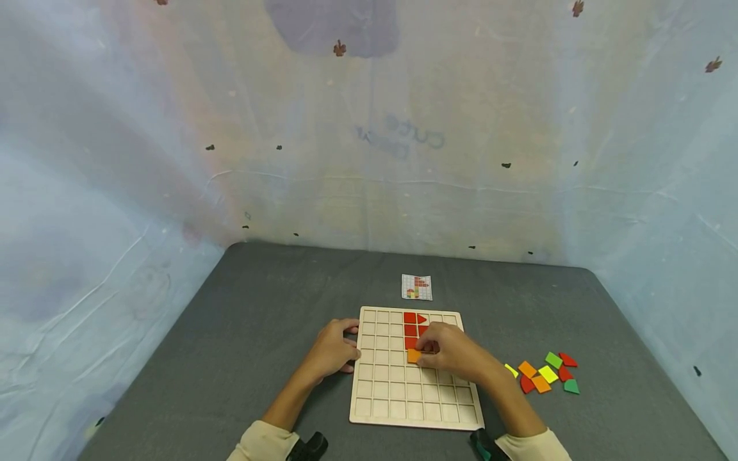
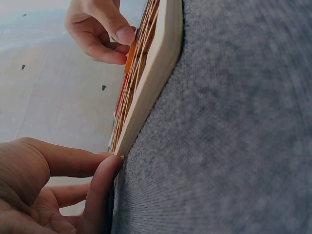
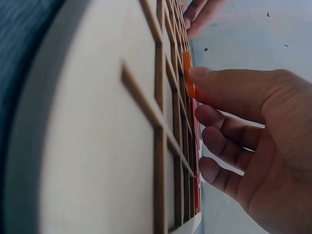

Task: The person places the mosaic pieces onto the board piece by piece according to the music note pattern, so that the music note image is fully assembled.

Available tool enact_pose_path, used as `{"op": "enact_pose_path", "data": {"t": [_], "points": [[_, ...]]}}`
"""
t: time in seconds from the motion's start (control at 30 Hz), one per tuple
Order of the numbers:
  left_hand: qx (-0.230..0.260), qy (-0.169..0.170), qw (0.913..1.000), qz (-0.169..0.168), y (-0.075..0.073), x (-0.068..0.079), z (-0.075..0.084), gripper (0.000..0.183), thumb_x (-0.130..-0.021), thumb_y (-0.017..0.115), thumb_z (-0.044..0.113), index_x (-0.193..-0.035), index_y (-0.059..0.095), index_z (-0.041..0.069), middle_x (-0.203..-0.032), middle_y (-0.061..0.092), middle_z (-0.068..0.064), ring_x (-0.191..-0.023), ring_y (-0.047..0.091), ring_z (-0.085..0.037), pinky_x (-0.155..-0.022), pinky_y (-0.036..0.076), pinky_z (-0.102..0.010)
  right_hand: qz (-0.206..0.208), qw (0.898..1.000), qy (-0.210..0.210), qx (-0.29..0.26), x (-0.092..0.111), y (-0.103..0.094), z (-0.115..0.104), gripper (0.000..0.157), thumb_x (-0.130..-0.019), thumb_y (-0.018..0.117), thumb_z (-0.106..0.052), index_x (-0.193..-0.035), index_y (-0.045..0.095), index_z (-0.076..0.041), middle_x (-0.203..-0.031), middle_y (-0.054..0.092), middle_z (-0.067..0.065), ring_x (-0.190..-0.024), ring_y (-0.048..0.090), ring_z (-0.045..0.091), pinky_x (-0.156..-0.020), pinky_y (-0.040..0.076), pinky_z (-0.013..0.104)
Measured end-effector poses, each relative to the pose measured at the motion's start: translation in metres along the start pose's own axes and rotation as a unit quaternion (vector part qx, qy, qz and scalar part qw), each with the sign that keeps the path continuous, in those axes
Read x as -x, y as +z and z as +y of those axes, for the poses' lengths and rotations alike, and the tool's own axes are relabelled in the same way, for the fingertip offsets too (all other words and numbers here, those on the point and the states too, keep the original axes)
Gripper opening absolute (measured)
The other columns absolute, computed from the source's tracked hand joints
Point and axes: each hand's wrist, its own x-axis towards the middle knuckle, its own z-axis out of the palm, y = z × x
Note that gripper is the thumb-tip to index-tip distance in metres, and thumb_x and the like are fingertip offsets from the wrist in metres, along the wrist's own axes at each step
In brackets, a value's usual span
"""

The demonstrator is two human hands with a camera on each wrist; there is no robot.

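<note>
A wooden grid board (image 1: 380, 390) lies on the dark grey table. My left hand (image 1: 331, 349) holds its left edge between thumb and fingers, as the left wrist view shows up close. Over the upper middle of the grid, my right hand (image 1: 458, 352) pinches an orange square tile (image 1: 412, 356). That tile stands slightly proud of the grid in the right wrist view (image 3: 187, 73), just below a column of red tiles (image 1: 410, 330). More red pieces, one with a pointed end (image 1: 421, 319), sit beside that column, partly covered by the right hand.
A small printed card (image 1: 416, 287) with a coloured grid pattern lies beyond the board. To the right, several loose tiles are scattered, among them an orange tile (image 1: 541, 384), a yellow tile (image 1: 548, 374), a green piece (image 1: 571, 386) and a red piece (image 1: 567, 360). A pale sheet (image 1: 369, 211) hangs behind the table.
</note>
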Motion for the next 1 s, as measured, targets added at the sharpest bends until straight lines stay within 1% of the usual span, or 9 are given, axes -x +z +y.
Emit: {"op": "enact_pose_path", "data": {"t": [0.23, 0.37, 0.67, 0.8, 0.9, 1.0], "points": [[0.000, 0.002, 1.0000, -0.002, 0.000, 0.000, 0.000, 0.068, -0.079, 0.073, -0.010, -0.145, 0.059, -0.005, -0.128, 0.057, -0.019, -0.097, 0.067, -0.023, -0.054, 0.063, -0.035, -0.005, 1.000, -0.010, 0.005, 0.000, 0.001, -0.002, 0.014, -0.088, 0.086, -0.015, -0.100, 0.079, -0.011, -0.093, 0.067, -0.008, -0.084, 0.060, 0.007, -0.074, 0.053, 0.024], [0.000, 0.006, 1.0000, -0.002, -0.001, 0.000, 0.000, 0.068, -0.078, 0.073, -0.010, -0.144, 0.059, -0.005, -0.127, 0.057, -0.019, -0.096, 0.067, -0.023, -0.054, 0.063, -0.035, -0.004, 1.000, -0.013, 0.002, 0.001, 0.000, -0.003, 0.015, -0.088, 0.086, -0.015, -0.100, 0.079, -0.011, -0.094, 0.067, -0.006, -0.085, 0.060, 0.009, -0.075, 0.053, 0.024], [0.003, 0.008, 1.0000, -0.004, -0.001, 0.000, 0.000, 0.069, -0.078, 0.072, -0.010, -0.145, 0.058, -0.006, -0.128, 0.056, -0.020, -0.096, 0.066, -0.023, -0.054, 0.063, -0.035, 0.016, 0.999, -0.013, -0.033, 0.007, -0.006, 0.003, 0.016, -0.091, 0.085, -0.018, -0.105, 0.079, -0.012, -0.096, 0.068, -0.002, -0.081, 0.057, 0.008, -0.070, 0.051, 0.023], [0.005, 0.010, 0.9999, -0.004, -0.001, 0.000, 0.000, 0.068, -0.079, 0.072, -0.010, -0.145, 0.058, -0.006, -0.128, 0.056, -0.020, -0.096, 0.066, -0.024, -0.054, 0.063, -0.035, 0.022, 0.999, -0.010, -0.027, 0.012, -0.012, 0.007, 0.018, -0.093, 0.083, -0.020, -0.109, 0.079, -0.012, -0.099, 0.069, 0.000, -0.083, 0.058, 0.010, -0.071, 0.051, 0.024], [0.002, 0.014, 0.9999, -0.003, 0.000, 0.001, 0.000, 0.068, -0.079, 0.072, -0.010, -0.145, 0.058, -0.007, -0.128, 0.056, -0.021, -0.096, 0.067, -0.024, -0.054, 0.063, -0.035, 0.035, 0.999, -0.006, -0.019, 0.018, -0.018, 0.010, 0.020, -0.093, 0.083, -0.020, -0.110, 0.078, -0.011, -0.102, 0.070, 0.001, -0.087, 0.061, 0.014, -0.073, 0.053, 0.026], [0.001, 0.016, 0.9999, -0.002, 0.000, 0.001, -0.001, 0.067, -0.079, 0.071, -0.011, -0.144, 0.059, -0.007, -0.128, 0.056, -0.021, -0.097, 0.067, -0.026, -0.054, 0.063, -0.035, 0.048, 0.999, 0.003, -0.014, 0.024, -0.023, 0.015, 0.021, -0.093, 0.083, -0.020, -0.111, 0.078, -0.011, -0.103, 0.071, 0.001, -0.089, 0.062, 0.015, -0.074, 0.053, 0.028]]}}
